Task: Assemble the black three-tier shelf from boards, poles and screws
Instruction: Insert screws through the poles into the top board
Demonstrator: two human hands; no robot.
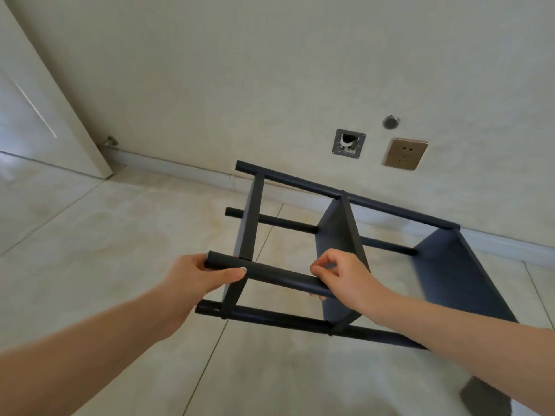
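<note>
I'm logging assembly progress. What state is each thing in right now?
Black three-tier shelf: lying on its side, three boards joined by poles.
Near upper black pole: held by both hands.
Left hand: grip on pole end.
Right hand: grip on pole.
White door: open.

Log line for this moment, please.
shelf: on its side, three boards fitted | left hand: grips pole end | right hand: grips same pole

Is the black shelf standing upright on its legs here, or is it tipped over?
Tipped over. The shelf has its poles running level above the floor, its boards on edge, and both hands grip its nearest pole.
</note>
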